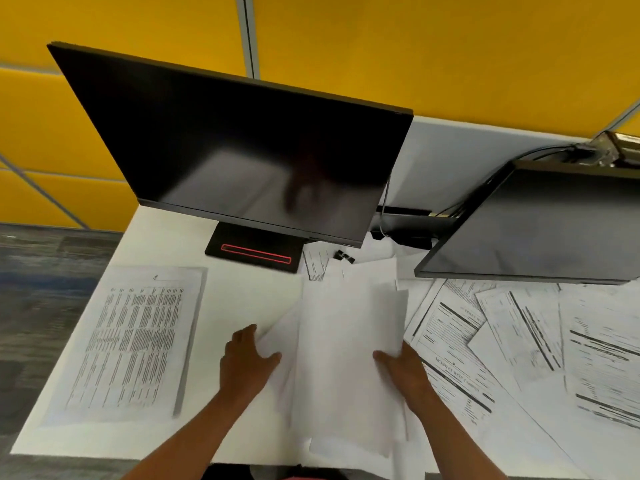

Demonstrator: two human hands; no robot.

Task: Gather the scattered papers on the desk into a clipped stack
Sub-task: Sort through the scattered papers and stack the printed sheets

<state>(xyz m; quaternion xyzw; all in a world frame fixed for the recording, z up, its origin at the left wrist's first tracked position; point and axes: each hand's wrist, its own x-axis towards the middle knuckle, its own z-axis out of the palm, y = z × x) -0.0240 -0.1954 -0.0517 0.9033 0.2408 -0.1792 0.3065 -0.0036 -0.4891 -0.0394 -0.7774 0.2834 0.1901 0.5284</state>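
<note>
A loose bundle of blank white papers (pixel 346 348) is held above the white desk (pixel 239 299) in front of me. My left hand (pixel 244 363) grips its left edge, thumb on top. My right hand (pixel 405 368) grips its right edge, thumb over the sheets. A neat printed stack (pixel 131 344) lies flat at the left. Several printed sheets (pixel 540 341) lie scattered and overlapping at the right. A black binder clip (pixel 344 255) sits near the monitor base, behind the bundle.
A dark monitor (pixel 235 147) on a black stand with a red line (pixel 256 252) stands at the back. A second monitor (pixel 540 223) overhangs the right side with cables behind it. Yellow partition panels rise behind the desk; grey carpet lies to the left.
</note>
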